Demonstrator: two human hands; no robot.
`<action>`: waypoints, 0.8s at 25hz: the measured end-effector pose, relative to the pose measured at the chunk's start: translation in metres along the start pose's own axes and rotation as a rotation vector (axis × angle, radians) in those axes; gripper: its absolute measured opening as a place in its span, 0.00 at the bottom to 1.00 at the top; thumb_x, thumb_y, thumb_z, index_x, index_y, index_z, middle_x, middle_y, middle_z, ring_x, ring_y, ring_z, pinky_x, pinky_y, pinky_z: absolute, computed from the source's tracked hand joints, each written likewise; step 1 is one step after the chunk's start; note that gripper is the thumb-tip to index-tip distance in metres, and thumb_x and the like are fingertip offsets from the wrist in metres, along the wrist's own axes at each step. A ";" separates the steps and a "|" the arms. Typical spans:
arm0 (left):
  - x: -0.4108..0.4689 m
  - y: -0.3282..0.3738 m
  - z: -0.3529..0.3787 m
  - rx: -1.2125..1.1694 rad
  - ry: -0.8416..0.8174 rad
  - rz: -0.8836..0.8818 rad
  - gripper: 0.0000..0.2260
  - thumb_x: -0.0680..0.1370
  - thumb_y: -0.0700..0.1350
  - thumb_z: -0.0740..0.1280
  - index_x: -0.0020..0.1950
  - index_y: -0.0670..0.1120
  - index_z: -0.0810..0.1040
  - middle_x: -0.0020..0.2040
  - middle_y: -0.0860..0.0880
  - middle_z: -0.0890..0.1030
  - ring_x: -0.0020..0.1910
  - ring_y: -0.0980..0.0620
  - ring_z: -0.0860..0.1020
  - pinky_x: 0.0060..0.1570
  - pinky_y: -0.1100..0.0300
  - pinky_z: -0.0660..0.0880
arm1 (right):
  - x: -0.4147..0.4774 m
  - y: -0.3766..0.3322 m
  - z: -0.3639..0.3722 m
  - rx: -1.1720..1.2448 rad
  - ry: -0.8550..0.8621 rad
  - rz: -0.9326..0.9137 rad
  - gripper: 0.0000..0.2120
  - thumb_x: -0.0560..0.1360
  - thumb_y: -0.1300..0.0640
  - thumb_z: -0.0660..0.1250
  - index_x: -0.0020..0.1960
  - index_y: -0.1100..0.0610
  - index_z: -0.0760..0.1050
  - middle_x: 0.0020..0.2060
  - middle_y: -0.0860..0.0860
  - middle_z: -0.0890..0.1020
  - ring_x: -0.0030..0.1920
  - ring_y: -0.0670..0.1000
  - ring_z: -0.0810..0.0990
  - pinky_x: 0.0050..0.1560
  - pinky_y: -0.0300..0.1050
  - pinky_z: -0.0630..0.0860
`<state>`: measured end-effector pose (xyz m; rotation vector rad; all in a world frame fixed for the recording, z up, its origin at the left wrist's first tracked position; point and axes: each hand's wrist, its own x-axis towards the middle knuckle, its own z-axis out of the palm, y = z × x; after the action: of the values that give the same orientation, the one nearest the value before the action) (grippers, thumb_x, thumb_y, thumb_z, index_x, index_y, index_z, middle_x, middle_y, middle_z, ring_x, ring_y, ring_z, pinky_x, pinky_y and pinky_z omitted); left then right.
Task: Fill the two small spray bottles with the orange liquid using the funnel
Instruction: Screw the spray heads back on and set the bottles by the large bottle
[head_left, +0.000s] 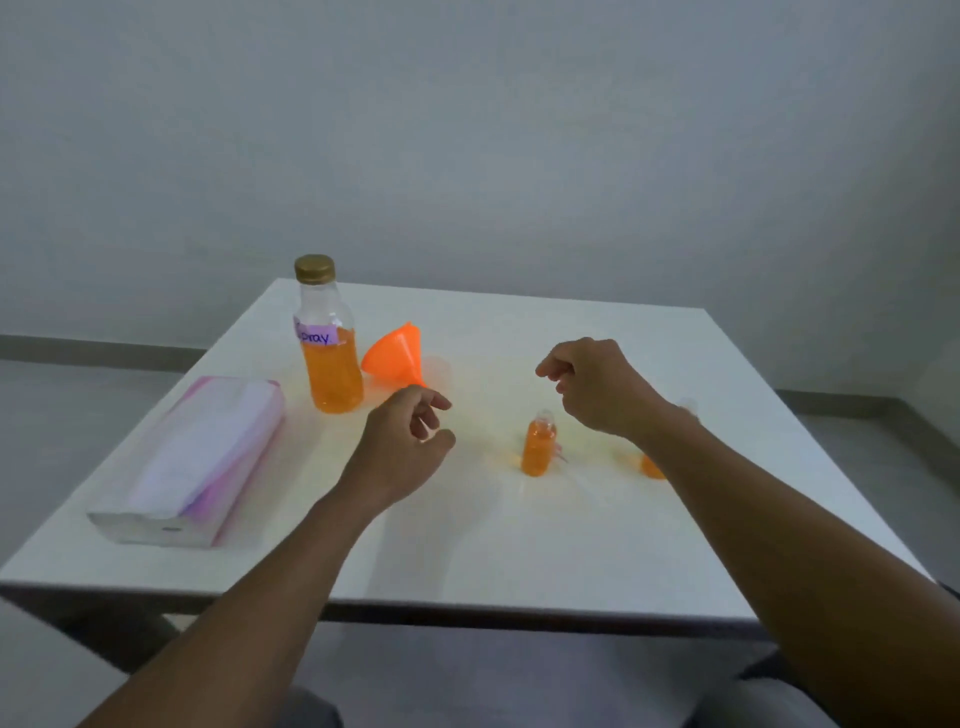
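Note:
A large clear bottle (332, 353) with a gold cap and a "Spray" label stands at the back left, about half full of orange liquid. Beside it on its right an orange funnel (395, 356) lies on its side. One small spray bottle (538, 443) holding orange liquid stands mid-table without a cap. A second small bottle (652, 466) with orange liquid is mostly hidden behind my right forearm. My left hand (405, 441) hovers just in front of the funnel, fingers loosely curled, holding nothing. My right hand (597, 384) hangs above and right of the first small bottle, fingers curled.
A pack of tissues in pink and white wrap (192, 462) lies at the table's left side. The white table (519, 545) stands against a plain grey wall. A small clear piece (688, 405) shows past my right wrist.

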<state>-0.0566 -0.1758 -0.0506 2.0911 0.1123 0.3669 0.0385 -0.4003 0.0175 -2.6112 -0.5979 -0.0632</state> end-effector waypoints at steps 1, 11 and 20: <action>-0.002 0.002 0.018 -0.012 -0.071 -0.018 0.14 0.70 0.39 0.72 0.53 0.52 0.78 0.44 0.52 0.80 0.41 0.53 0.77 0.42 0.61 0.76 | -0.003 0.010 0.004 -0.061 -0.072 -0.008 0.20 0.74 0.74 0.60 0.58 0.59 0.82 0.54 0.54 0.82 0.49 0.50 0.81 0.46 0.39 0.77; -0.004 0.019 0.102 -0.172 -0.118 -0.034 0.13 0.72 0.53 0.75 0.55 0.56 0.79 0.48 0.59 0.83 0.46 0.58 0.81 0.42 0.68 0.76 | -0.003 0.054 0.040 0.026 -0.334 -0.088 0.19 0.74 0.58 0.74 0.63 0.49 0.80 0.51 0.49 0.81 0.43 0.44 0.77 0.45 0.39 0.75; -0.020 0.007 0.086 -0.163 -0.069 -0.056 0.18 0.67 0.53 0.79 0.54 0.54 0.81 0.46 0.58 0.82 0.43 0.63 0.78 0.41 0.75 0.72 | -0.008 0.027 -0.007 0.435 0.046 0.044 0.14 0.74 0.58 0.75 0.56 0.50 0.76 0.43 0.48 0.85 0.37 0.46 0.86 0.41 0.43 0.83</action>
<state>-0.0496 -0.2543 -0.0902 1.9332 0.0968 0.2612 0.0429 -0.4283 0.0107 -2.1933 -0.4763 0.0194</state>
